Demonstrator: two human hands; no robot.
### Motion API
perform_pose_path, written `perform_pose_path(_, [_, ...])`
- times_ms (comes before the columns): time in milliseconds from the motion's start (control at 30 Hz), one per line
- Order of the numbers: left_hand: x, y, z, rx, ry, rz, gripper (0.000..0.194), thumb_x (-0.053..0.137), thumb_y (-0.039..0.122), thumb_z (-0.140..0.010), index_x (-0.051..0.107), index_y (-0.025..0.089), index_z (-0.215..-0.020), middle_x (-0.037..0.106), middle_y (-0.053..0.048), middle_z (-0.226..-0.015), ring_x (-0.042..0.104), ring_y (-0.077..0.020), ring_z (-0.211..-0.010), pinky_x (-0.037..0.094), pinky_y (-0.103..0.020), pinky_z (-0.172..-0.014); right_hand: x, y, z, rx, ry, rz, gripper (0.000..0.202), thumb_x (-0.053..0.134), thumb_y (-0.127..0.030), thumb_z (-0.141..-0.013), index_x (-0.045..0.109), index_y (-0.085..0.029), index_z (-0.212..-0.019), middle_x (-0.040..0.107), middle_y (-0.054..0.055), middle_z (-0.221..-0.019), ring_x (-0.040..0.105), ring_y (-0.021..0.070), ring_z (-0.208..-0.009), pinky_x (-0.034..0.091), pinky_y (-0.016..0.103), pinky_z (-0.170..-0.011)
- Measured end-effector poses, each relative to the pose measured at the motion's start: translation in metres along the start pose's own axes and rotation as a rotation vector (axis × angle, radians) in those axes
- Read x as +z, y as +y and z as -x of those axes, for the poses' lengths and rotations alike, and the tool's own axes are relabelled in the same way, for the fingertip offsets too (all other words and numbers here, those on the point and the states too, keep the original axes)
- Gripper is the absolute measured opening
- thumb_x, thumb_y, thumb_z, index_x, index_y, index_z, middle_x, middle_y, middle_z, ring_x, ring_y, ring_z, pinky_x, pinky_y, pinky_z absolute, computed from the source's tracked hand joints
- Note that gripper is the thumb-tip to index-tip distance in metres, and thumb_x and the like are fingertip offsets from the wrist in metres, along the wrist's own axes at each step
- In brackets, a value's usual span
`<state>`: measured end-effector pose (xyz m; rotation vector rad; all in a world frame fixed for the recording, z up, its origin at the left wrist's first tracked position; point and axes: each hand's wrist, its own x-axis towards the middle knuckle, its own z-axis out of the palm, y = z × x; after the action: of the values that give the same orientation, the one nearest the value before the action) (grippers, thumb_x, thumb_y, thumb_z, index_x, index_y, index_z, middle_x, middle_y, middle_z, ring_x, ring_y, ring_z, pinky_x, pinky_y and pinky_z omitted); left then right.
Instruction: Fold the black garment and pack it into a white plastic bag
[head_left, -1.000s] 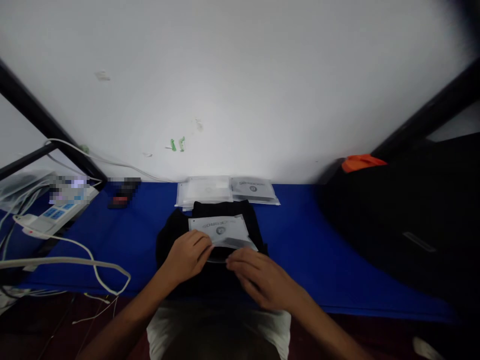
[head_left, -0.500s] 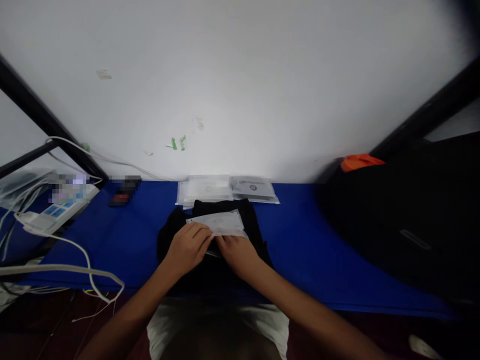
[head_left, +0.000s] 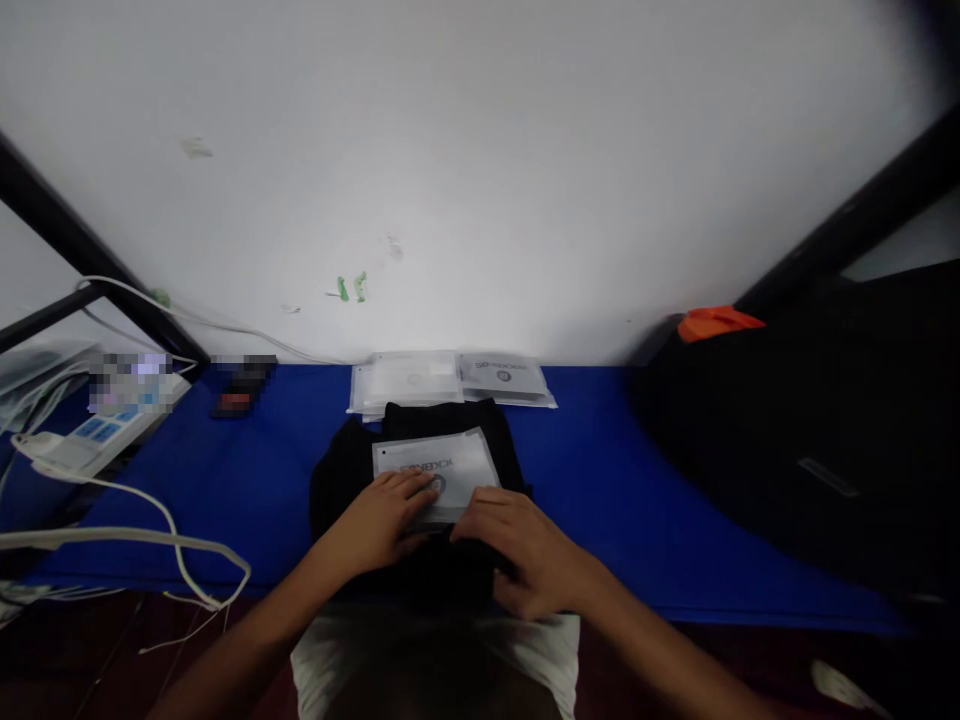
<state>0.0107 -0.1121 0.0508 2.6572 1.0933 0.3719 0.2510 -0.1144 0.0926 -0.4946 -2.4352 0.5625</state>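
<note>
A frosted zip pouch [head_left: 469,465] with dark printed lettering and a round logo lies flat on a bundle of black cloth [head_left: 341,465] in front of me. My left hand [head_left: 386,515] rests with outstretched fingers on the pouch's left part, covering some of the print. At the lower right corner of the pouch is my right hand [head_left: 517,545], its fingers bent and the thumb apart from them. Nothing shows clearly in its grasp, though its fingertips touch the pouch's edge or the dark cloth there.
More frosted pouches [head_left: 409,380] lie against the wall, with a printed pouch [head_left: 506,378] beside them. A large black bag [head_left: 795,450] fills the right side of the blue table [head_left: 592,480]. On the left are a power strip [head_left: 105,430], white cables [head_left: 150,490] and a dark device [head_left: 244,385].
My right hand has come out of the pouch's near edge and moved right and toward me. The pouch now lies flatter with its print visible. My left hand has slid slightly nearer.
</note>
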Motion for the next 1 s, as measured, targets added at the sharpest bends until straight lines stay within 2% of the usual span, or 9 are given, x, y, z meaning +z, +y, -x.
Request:
perform_pose_path(133, [-0.009, -0.002, -0.005, -0.037, 0.083, -0.050, 0.037, 0.051, 0.007, -0.084, 0.062, 0.017, -0.118, 0.071, -0.011, -0.115, 0.068, -0.0253, -0.106, 0.056, -0.042, -0.089, -0.018, 0.003, 0.006, -0.009, 0.136, -0.109, 0.033, 0.046, -0.017, -0.072, 0.058, -0.019, -0.103, 0.063, 0.004, -0.079, 0.056, 0.0188, -0.069, 0.047, 0.033, -0.064])
perform_pose_path(300, [-0.043, -0.022, -0.027, -0.078, 0.570, -0.116, 0.040, 0.044, 0.009, -0.091, 0.058, 0.020, -0.127, 0.069, -0.009, -0.120, 0.066, -0.0209, -0.106, 0.055, -0.037, -0.092, -0.034, 0.005, 0.008, -0.058, 0.275, -0.199, 0.024, 0.048, -0.029, -0.088, 0.059, -0.019, -0.106, 0.067, 0.006, -0.083, 0.062, 0.0202, -0.072, 0.048, 0.036, -0.066])
perform_pose_path(367, [-0.051, -0.041, -0.043, -0.100, 0.652, -0.131, 0.038, 0.043, 0.011, -0.092, 0.059, 0.020, -0.126, 0.068, -0.009, -0.122, 0.064, -0.0209, -0.111, 0.051, -0.039, -0.097, -0.035, 0.008, 0.005, -0.059, 0.282, -0.175, 0.024, 0.046, -0.034, -0.092, 0.060, -0.020, -0.105, 0.067, 0.007, -0.085, 0.063, 0.0214, -0.078, 0.049, 0.039, -0.073])
perform_pose_path(500, [-0.047, -0.082, -0.077, -0.251, 0.435, -0.093, 0.032, 0.046, 0.016, -0.092, 0.063, 0.013, -0.119, 0.066, -0.016, -0.124, 0.060, -0.0272, -0.118, 0.045, -0.050, -0.102, -0.027, 0.017, 0.000, -0.040, 0.220, -0.001, 0.018, 0.046, -0.028, -0.092, 0.060, -0.021, -0.101, 0.064, 0.011, -0.110, 0.056, 0.0269, -0.111, 0.044, 0.049, -0.094])
perform_pose_path(567, [-0.042, -0.089, -0.085, -0.271, 0.375, -0.084, 0.032, 0.056, 0.027, -0.090, 0.063, 0.012, -0.117, 0.065, -0.018, -0.125, 0.058, -0.0313, -0.121, 0.044, -0.053, -0.103, -0.019, 0.023, 0.000, 0.001, 0.176, 0.112, 0.019, 0.049, -0.015, -0.086, 0.061, -0.021, -0.100, 0.057, 0.013, -0.126, 0.045, 0.0294, -0.126, 0.040, 0.053, -0.100])
perform_pose_path(700, [-0.031, -0.056, -0.077, -0.148, 0.278, 0.231, 0.057, 0.059, 0.047, -0.090, 0.046, 0.020, -0.138, 0.054, -0.015, -0.140, 0.051, -0.0278, -0.129, 0.042, -0.048, -0.107, -0.002, 0.033, 0.003, 0.033, 0.054, 0.279, 0.039, 0.049, 0.003, -0.075, 0.062, -0.019, -0.104, 0.047, 0.015, -0.138, 0.034, 0.0293, -0.136, 0.039, 0.055, -0.103])
perform_pose_path(800, [-0.022, -0.016, -0.061, 0.062, 0.086, 0.464, 0.102, 0.082, 0.049, -0.066, 0.028, 0.025, -0.149, 0.042, -0.017, -0.148, 0.045, -0.0326, -0.134, 0.041, -0.050, -0.107, 0.007, 0.037, 0.005, -0.011, -0.005, 0.336, 0.037, 0.055, 0.000, -0.077, 0.062, -0.017, -0.109, 0.051, 0.017, -0.135, 0.037, 0.0297, -0.133, 0.042, 0.054, -0.103])
perform_pose_path(900, [-0.015, 0.007, -0.050, 0.001, 0.069, 0.420, 0.104, 0.085, 0.031, -0.064, 0.025, 0.027, -0.149, 0.046, -0.015, -0.138, 0.050, -0.0319, -0.126, 0.044, -0.052, -0.103, 0.010, 0.039, 0.008, -0.002, -0.011, 0.344, 0.046, 0.052, 0.000, -0.077, 0.058, -0.016, -0.120, 0.051, 0.017, -0.133, 0.041, 0.0277, -0.131, 0.046, 0.049, -0.100])
perform_pose_path(1000, [-0.014, 0.006, -0.042, -0.089, 0.092, 0.403, 0.096, 0.078, 0.018, -0.067, 0.027, 0.029, -0.148, 0.047, -0.011, -0.130, 0.054, -0.0286, -0.117, 0.050, -0.049, -0.097, 0.008, 0.040, 0.012, 0.050, -0.032, 0.368, 0.062, 0.046, 0.004, -0.076, 0.048, -0.017, -0.134, 0.048, 0.018, -0.137, 0.044, 0.0261, -0.129, 0.050, 0.045, -0.096])
